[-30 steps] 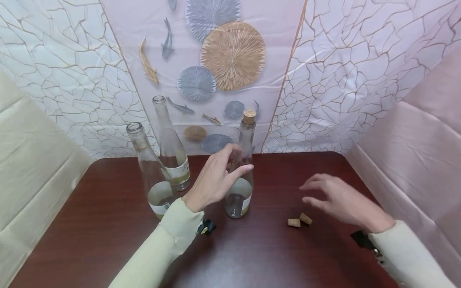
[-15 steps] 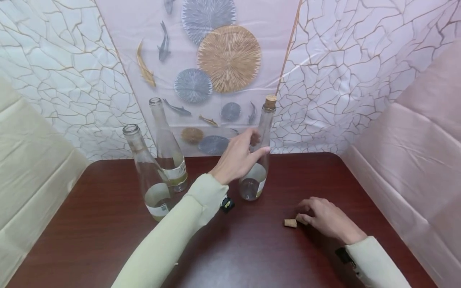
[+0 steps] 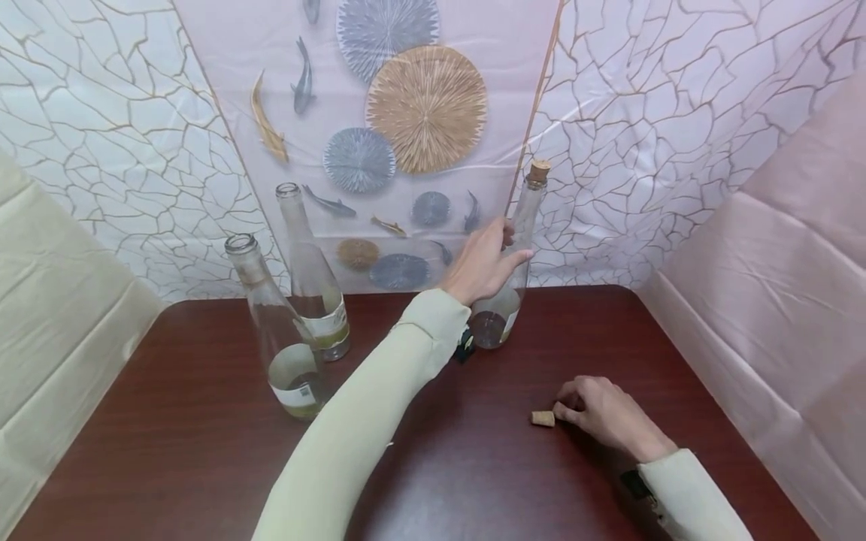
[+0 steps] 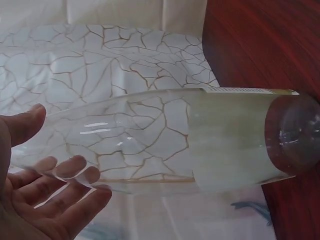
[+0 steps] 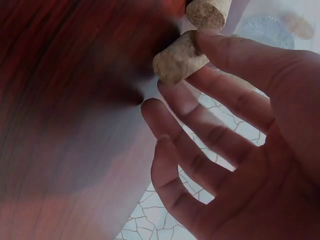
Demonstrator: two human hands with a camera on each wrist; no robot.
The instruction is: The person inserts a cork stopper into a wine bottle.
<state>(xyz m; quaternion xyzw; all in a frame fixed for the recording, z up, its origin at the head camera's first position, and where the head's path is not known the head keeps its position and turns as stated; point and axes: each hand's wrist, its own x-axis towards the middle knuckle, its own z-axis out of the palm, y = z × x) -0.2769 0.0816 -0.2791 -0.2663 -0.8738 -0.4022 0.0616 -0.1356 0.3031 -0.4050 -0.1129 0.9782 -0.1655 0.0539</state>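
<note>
My left hand (image 3: 482, 261) holds a clear glass bottle (image 3: 499, 309) around its upper part, at the back of the table. A cork stopper (image 3: 539, 172) sits in that bottle's mouth. In the left wrist view the thumb and fingers lie on opposite sides of the glass (image 4: 145, 140). My right hand (image 3: 605, 415) is low at the table's right, pinching a cork (image 5: 177, 59) between thumb and fingers; the hand hides this cork in the head view. Just left of these fingertips, a second loose cork (image 3: 543, 418) lies on its side.
Two uncorked glass bottles stand at the left, a nearer one (image 3: 295, 376) and a farther one (image 3: 325, 315). Both bear pale labels. Patterned cloth (image 3: 609, 188) hangs behind the dark red table (image 3: 203, 451), and plain cloth (image 3: 764, 300) flanks it.
My left hand and the corked bottle have moved right and toward the back. My right hand has come down to the two loose corks and taken hold of one.
</note>
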